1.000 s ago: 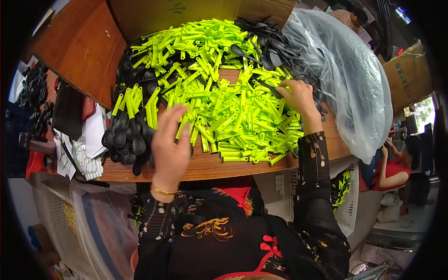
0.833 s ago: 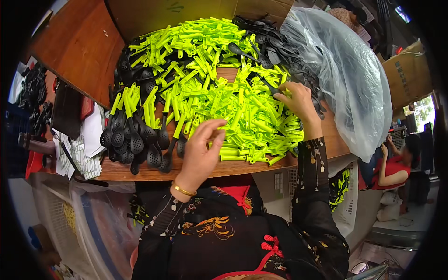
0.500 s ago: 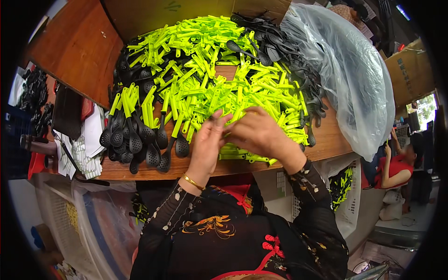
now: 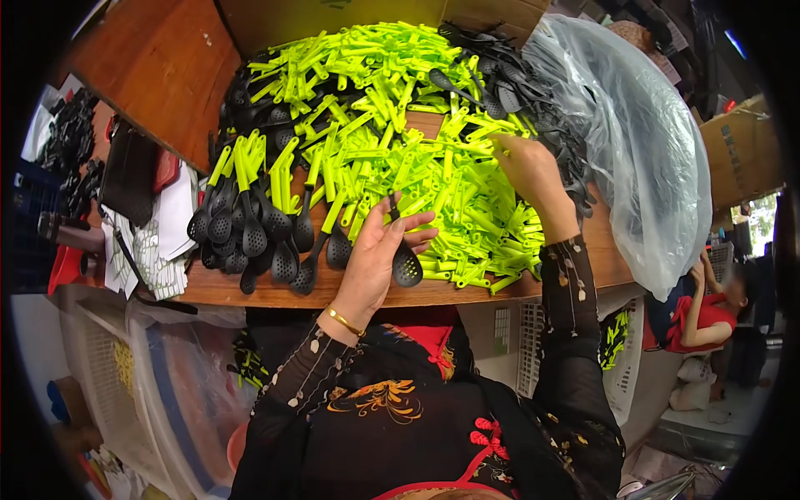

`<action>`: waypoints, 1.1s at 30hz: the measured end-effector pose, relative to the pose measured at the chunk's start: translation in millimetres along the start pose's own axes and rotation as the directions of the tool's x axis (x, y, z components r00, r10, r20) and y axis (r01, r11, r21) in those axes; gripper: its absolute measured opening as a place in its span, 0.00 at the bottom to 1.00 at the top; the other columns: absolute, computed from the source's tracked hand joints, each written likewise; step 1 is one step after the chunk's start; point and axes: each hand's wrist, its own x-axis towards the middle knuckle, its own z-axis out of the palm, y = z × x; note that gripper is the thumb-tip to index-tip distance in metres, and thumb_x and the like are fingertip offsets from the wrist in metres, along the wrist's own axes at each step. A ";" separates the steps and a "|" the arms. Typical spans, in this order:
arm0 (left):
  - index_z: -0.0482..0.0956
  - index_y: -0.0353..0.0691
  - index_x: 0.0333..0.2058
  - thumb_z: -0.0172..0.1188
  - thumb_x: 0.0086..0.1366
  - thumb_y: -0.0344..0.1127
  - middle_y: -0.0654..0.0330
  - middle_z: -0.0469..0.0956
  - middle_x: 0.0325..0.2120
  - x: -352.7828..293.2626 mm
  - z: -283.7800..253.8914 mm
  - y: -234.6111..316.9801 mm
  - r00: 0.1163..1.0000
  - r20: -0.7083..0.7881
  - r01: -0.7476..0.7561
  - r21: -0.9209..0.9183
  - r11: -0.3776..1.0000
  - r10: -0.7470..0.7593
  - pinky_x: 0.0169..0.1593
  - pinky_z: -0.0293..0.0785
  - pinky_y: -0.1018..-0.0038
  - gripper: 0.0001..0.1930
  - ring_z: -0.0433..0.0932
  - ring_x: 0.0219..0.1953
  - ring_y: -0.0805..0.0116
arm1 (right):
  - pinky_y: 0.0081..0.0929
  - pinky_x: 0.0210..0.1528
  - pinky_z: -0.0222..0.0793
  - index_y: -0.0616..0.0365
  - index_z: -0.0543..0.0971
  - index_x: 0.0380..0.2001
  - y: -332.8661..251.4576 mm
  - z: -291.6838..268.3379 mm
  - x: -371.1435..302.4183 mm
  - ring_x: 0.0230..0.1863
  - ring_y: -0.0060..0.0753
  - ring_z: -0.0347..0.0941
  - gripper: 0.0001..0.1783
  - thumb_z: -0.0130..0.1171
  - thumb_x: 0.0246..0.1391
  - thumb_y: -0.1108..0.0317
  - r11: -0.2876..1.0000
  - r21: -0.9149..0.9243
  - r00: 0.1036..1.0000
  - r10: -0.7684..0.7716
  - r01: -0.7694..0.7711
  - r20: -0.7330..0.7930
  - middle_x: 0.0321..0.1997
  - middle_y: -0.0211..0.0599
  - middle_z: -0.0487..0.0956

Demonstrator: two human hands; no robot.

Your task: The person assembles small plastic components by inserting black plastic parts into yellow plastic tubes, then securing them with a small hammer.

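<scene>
now the left hand (image 4: 373, 260) is gripping a black perforated spoon (image 4: 407, 268) alone, its bowl end showing just beneath that grip. meanwhile the right hand (image 4: 533, 171) is parting rightward to the green handles (image 4: 454, 187); whether it is pinching one is unclear.

Single head-worn fisheye view, upright, facing steeply down, close over the tabletop (image 4: 607, 252), edges bending toward the rim

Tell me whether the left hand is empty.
No, the left hand holds a black perforated spoon, its holed head in plain view.
</scene>
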 end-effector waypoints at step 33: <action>0.67 0.31 0.61 0.47 0.81 0.29 0.59 0.83 0.38 -19.3 13.6 -4.9 0.987 0.064 -0.158 0.576 0.802 0.148 0.46 0.80 0.76 0.15 0.84 0.38 0.74 | 0.26 0.54 0.76 0.60 0.79 0.57 -137.1 -13.3 -10.7 0.47 0.25 0.83 0.17 0.52 0.75 0.62 0.192 0.910 0.921 -0.061 -0.368 0.386 0.39 0.35 0.86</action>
